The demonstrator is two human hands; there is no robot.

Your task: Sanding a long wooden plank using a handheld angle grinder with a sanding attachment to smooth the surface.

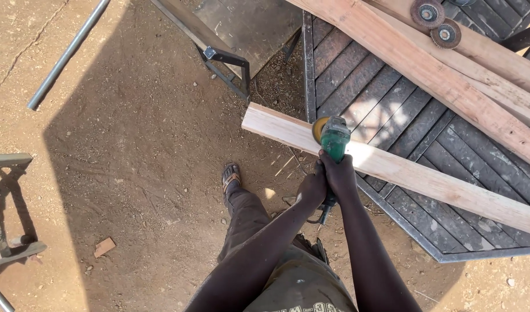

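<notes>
A: Counting now: one green angle grinder [335, 138], two hands on it, the left hand [313, 189] and the right hand [338, 171].

B: Planks?

A: One under the grinder [427, 178], at least two more stacked behind [450, 81] (edges overlap, hard to split).

B: Discs?

A: Two loose sanding discs [436, 23]. One metal pipe [68, 55] on the ground, one sandalled foot [231, 176].

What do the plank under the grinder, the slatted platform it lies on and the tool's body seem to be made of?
Plank: pale bare wood, visible grain, unpainted.
Slatted platform: likely dark metal, with thin welded-looking slats and frame, a dull, dusty finish.
Grinder: green housing, probably plastic or painted metal, too small to tell; both hands, left hand and right hand, grip it.
</notes>
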